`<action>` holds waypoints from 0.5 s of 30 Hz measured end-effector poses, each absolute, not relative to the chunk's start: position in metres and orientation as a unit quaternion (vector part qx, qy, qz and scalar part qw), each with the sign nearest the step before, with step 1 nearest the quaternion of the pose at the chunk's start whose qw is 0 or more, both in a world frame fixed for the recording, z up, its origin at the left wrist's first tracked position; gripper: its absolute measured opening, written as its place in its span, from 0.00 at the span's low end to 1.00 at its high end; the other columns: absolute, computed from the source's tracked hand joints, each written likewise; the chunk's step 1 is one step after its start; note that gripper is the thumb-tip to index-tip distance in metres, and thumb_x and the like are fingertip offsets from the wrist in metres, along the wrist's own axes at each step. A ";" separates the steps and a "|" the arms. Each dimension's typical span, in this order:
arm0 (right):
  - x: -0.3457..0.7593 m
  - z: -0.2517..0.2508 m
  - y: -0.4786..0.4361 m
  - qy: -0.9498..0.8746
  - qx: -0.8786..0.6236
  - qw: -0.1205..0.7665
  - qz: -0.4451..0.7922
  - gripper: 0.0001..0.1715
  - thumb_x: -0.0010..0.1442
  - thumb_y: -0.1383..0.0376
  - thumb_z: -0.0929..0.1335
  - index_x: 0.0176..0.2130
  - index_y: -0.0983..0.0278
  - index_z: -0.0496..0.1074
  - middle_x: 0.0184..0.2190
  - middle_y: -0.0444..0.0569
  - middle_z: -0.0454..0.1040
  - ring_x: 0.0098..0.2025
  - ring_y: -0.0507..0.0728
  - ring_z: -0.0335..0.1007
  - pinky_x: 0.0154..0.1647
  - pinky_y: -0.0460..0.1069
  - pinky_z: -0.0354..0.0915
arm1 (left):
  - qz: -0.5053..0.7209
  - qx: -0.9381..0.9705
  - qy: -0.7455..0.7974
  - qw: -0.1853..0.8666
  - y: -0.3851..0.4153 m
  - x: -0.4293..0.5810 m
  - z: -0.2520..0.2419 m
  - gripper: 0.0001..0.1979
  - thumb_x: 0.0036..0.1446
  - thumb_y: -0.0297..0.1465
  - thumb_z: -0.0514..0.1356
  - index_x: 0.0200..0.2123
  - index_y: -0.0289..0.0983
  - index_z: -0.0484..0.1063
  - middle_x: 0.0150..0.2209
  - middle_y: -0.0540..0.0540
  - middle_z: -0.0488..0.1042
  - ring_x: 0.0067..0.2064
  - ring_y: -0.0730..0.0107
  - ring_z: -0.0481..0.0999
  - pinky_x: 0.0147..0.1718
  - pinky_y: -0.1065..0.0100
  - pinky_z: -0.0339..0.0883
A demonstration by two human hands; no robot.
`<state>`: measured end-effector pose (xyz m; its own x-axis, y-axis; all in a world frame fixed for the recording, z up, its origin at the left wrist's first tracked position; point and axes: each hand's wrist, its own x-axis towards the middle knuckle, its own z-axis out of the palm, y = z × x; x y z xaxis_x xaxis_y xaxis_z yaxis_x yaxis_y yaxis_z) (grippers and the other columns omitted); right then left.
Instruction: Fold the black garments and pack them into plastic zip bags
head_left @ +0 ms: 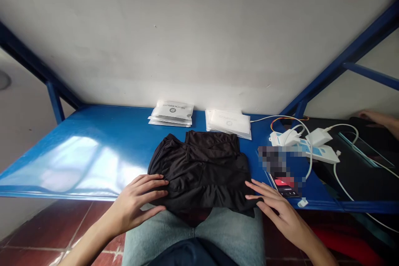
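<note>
A black, stretchy garment (205, 170), loosely folded, lies in front of me; its exact kind does not show. Its near edge reaches the front of the blue table, above my knees. My left hand (140, 197) rests on its near left corner, fingers spread and flat on the cloth. At the right edge, my right hand (272, 205) touches the fabric with its fingers stretched apart. A bit of cloth shows between that hand's thumb and fingers, but no firm grip is visible.
Behind the garment stand two stacks of white pouches, a left stack (172, 112) and a right stack (229, 122). A phone (283, 185), partly blurred, lies to the right near a power strip (324, 152) with chargers and loose cables. Another person's hand (374, 118) is at far right.
</note>
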<state>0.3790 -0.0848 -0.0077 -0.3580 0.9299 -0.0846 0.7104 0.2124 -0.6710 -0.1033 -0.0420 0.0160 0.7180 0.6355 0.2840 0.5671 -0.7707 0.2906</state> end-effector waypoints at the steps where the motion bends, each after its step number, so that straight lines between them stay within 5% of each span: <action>1: 0.377 -0.009 -0.084 -0.740 -0.550 0.199 0.331 0.20 0.74 0.54 0.63 0.60 0.48 0.75 0.68 0.44 0.67 0.73 0.66 0.55 0.73 0.69 0.53 | 0.181 0.924 0.328 0.080 -0.042 -0.102 0.015 0.15 0.63 0.37 0.67 0.52 0.43 0.77 0.56 0.43 0.79 0.61 0.53 0.75 0.56 0.55 0.72; 7: 0.369 -0.013 -0.081 -0.627 -0.607 0.317 0.371 0.23 0.72 0.50 0.63 0.57 0.53 0.78 0.63 0.49 0.73 0.67 0.65 0.66 0.72 0.64 0.58 | 0.154 0.930 0.331 0.039 -0.043 -0.097 0.014 0.15 0.64 0.40 0.65 0.52 0.44 0.76 0.58 0.44 0.78 0.60 0.53 0.75 0.54 0.55 0.70; 11: 0.371 -0.011 -0.082 -0.625 -0.606 0.311 0.382 0.23 0.71 0.48 0.64 0.55 0.53 0.80 0.63 0.50 0.74 0.67 0.66 0.66 0.72 0.63 0.57 | 0.146 0.936 0.319 0.002 -0.044 -0.096 0.019 0.17 0.63 0.42 0.65 0.53 0.43 0.76 0.58 0.44 0.78 0.59 0.53 0.76 0.54 0.55 0.70; 15: 0.374 -0.008 -0.082 -0.632 -0.603 0.293 0.387 0.24 0.70 0.48 0.65 0.56 0.54 0.79 0.64 0.51 0.72 0.68 0.66 0.65 0.72 0.63 0.56 | 0.160 0.938 0.305 -0.022 -0.045 -0.095 0.018 0.14 0.65 0.33 0.63 0.53 0.41 0.76 0.58 0.44 0.78 0.61 0.56 0.76 0.57 0.57 0.69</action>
<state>0.3743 -0.0824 -0.0082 -0.0995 0.9904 -0.0961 0.5359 -0.0281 -0.8438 -0.0949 -0.0451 0.0185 0.7624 0.5660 0.3138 0.5803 -0.8125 0.0556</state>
